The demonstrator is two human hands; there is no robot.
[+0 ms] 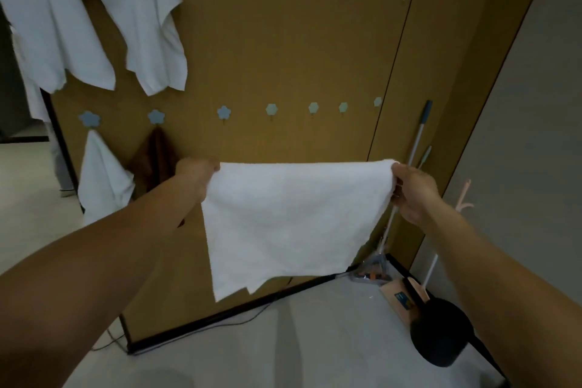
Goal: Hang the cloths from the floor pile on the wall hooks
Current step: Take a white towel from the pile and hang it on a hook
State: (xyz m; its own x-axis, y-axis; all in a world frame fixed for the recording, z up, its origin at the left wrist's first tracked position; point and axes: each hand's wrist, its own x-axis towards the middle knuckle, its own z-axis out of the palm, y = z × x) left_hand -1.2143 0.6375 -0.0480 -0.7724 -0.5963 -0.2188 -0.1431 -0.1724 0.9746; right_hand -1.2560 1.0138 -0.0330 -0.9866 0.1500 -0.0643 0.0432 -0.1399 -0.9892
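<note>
Hooks dot the brown wall; your left hand and right hand pinch a white cloth over pale, possibly tiled floor.

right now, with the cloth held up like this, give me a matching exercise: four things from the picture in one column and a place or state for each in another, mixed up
Things
1. spread white cloth
2. brown cloth
3. pole with the blue grip
4. third lower hook from the left

Places or states
a. hangs on the wall's lower row
b. leans in the corner at the right
c. pinched at its top corners by the left hand and the right hand
d. bare, nothing hung on it

Pairs: 1-c, 2-a, 3-b, 4-d
</note>
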